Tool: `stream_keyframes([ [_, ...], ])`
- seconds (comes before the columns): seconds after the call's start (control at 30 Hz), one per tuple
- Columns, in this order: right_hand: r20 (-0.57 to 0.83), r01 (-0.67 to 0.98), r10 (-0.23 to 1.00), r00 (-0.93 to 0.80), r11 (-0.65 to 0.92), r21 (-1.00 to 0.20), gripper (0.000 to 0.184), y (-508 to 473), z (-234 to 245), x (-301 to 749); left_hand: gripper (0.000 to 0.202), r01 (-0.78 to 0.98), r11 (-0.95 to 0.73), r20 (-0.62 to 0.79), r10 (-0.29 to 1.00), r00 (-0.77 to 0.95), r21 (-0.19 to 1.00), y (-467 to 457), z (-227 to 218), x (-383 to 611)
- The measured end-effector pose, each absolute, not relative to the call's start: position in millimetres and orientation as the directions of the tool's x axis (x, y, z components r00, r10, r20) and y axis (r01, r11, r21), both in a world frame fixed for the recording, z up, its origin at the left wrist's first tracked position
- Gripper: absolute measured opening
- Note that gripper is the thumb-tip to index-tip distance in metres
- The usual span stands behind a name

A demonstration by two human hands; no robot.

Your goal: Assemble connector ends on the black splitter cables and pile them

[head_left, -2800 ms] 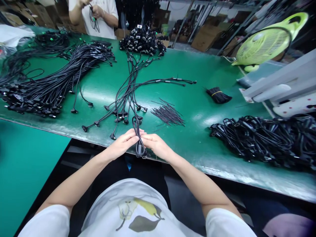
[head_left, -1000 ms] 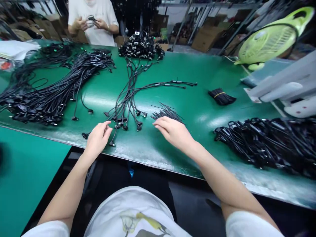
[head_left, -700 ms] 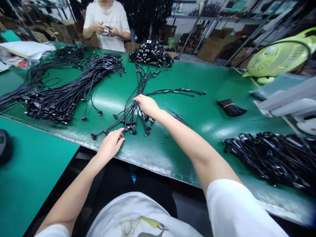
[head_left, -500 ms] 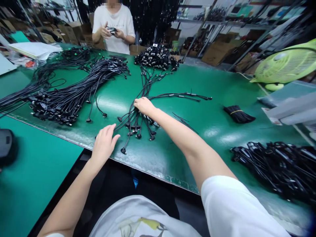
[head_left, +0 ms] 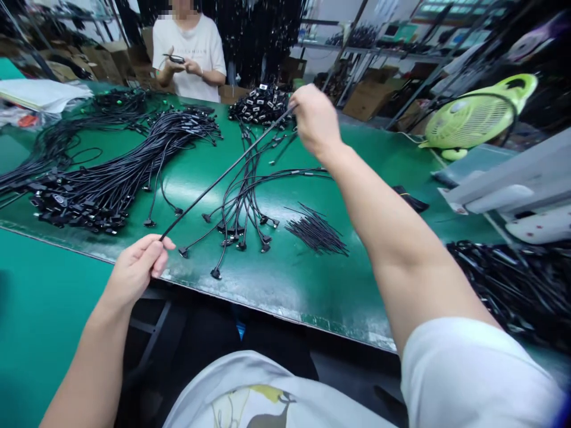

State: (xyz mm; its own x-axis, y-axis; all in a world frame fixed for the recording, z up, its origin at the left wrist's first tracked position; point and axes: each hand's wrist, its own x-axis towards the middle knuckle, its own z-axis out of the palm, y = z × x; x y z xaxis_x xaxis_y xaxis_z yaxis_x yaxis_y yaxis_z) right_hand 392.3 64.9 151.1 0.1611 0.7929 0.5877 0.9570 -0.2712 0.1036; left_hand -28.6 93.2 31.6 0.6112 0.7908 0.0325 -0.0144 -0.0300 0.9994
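Thin black cable point(head_left: 223, 176), straight and taut

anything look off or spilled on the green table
Nothing looks spilled or plainly damaged. Slightly untidy: two cable ends stray from the large bundle at left, away from its other plugs. The held cable, taut between left hand and right hand, shows no visible break.

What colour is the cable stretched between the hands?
The cable is black, seen in the head view.
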Motion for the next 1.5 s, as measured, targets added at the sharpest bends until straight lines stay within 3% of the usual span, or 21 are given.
stream_keyframes([
  [0.07, 0.631, 0.91, 0.741, 0.229, -0.393, 0.131, 0.074, 40.8, 164.6, 409.3, 0.024, -0.117, 0.081, 0.018, 0.744, 0.668, 0.99, 98.6, 33.2, -41.7],
  [0.13, 0.583, 0.867, 0.784, 0.214, -0.428, 0.257, 0.084, 9.3, 164.8, 404.9, 0.024, -0.262, 0.156, 0.063, 0.741, 0.669, 0.952, 103.9, 32.6, -50.0],
  [0.17, 0.535, 0.85, 0.82, 0.203, -0.419, 0.319, 0.077, -8.9, 159.4, 393.8, 0.023, -0.326, 0.164, 0.089, 0.764, 0.639, 0.931, 104.9, 32.6, -50.4],
  [0.23, 0.41, 0.847, 0.89, 0.202, -0.368, 0.383, 0.04, -48.2, 139.6, 355.9, 0.02, -0.375, 0.098, 0.135, 0.825, 0.548, 0.922, 100.6, 34.2, -41.0],
  [0.3, 0.245, 0.886, 0.947, 0.209, -0.29, 0.363, 0.025, -87.8, 114.7, 305.7, 0.018, -0.277, -0.066, 0.203, 0.841, 0.502, 0.958, 84.9, 37.7, -17.8],
  [0.37, -0.011, 0.961, 1.0, 0.029, -0.025, 0.274, 0.02, -120.8, 95.1, 257.7, 0.022, -0.109, -0.269, 0.281, 0.76, 0.586, 0.957, 59.4, 40.9, 13.1],
  [0.4, -0.06, 0.976, 0.995, -0.077, 0.087, 0.202, 0.019, -132.8, 89.8, 239.3, 0.025, -0.052, -0.346, 0.287, 0.674, 0.68, 0.937, 44.8, 41.6, 28.3],
  [0.43, -0.06, 0.978, 0.987, -0.147, 0.154, 0.144, 0.017, -141.3, 87.8, 226.7, 0.026, -0.029, -0.375, 0.252, 0.562, 0.788, 0.926, 30.5, 41.3, 41.4],
  [0.5, 0.049, 0.986, 0.989, -0.139, 0.134, 0.1, 0.02, -148.8, 91.4, 221.3, 0.029, -0.023, -0.274, 0.117, 0.333, 0.936, 0.962, 6.8, 38.4, 58.4],
  [0.57, 0.161, 0.994, 0.987, -0.011, -0.006, 0.105, 0.03, -149.5, 98.5, 239.3, 0.031, -0.002, -0.005, 0.003, 0.202, 0.979, 1.0, -4.9, 34.4, 61.6],
  [0.63, 0.215, 0.99, 0.973, 0.086, -0.107, 0.089, 0.035, -151.0, 100.8, 269.7, 0.029, 0.005, 0.277, -0.053, 0.169, 0.984, 0.961, -4.2, 32.6, 54.9],
  [0.77, 0.284, 0.99, 0.951, 0.125, -0.1, -0.099, 0.034, -165.3, 79.5, 320.7, 0.021, -0.129, 0.639, -0.071, 0.278, 0.958, 0.759, 13.2, 40.9, 34.4],
  [0.9, 0.383, 0.959, 0.917, 0.115, -0.001, -0.284, 0.03, -183.2, 44.9, 330.4, 0.027, -0.487, 0.707, -0.063, 0.597, 0.8, 0.513, 25.8, 57.2, 23.7],
  [0.97, 0.46, 0.972, 0.881, 0.107, 0.005, -0.236, 0.027, -190.7, 34.8, 322.7, 0.032, -0.559, 0.69, -0.082, 0.66, 0.747, 0.459, 29.2, 63.1, 23.2],
  [1.07, 0.523, 0.999, 0.852, -0.029, 0.017, 0.027, 0.024, -199.6, 31.2, 300.5, 0.031, -0.527, 0.691, -0.123, 0.656, 0.744, 0.495, 32.3, 63.0, 29.4],
  [1.13, 0.486, 0.977, 0.86, -0.155, 0.061, 0.203, 0.021, -203.3, 32.4, 280.0, 0.026, -0.494, 0.64, -0.125, 0.676, 0.727, 0.588, 31.3, 55.9, 38.5],
  [1.2, 0.399, 0.958, 0.886, -0.235, 0.143, 0.247, 0.019, -203.8, 33.8, 257.1, 0.024, -0.458, 0.514, -0.075, 0.72, 0.69, 0.725, 25.0, 44.8, 50.7],
  [1.27, 0.295, 0.954, 0.91, -0.291, 0.252, 0.163, 0.023, -199.9, 35.7, 235.6, 0.028, -0.385, 0.315, 0.036, 0.732, 0.681, 0.867, 12.2, 33.1, 62.4],
  [1.33, 0.224, 0.944, 0.918, -0.326, 0.326, 0.038, 0.027, -191.3, 39.0, 220.5, 0.032, -0.274, 0.078, 0.16, 0.647, 0.746, 0.959, -4.7, 25.1, 69.6],
  [1.43, 0.229, 0.945, 0.94, -0.252, 0.29, -0.153, 0.026, -173.4, 45.4, 215.1, 0.029, -0.091, -0.236, 0.181, 0.397, 0.9, 0.968, -24.5, 24.5, 69.4],
  [1.5, 0.271, 0.907, 0.944, -0.189, 0.274, -0.321, 0.025, -162.6, 46.4, 219.6, 0.022, 0.007, -0.393, 0.13, 0.322, 0.938, 0.92, -27.9, 29.4, 66.1],
])
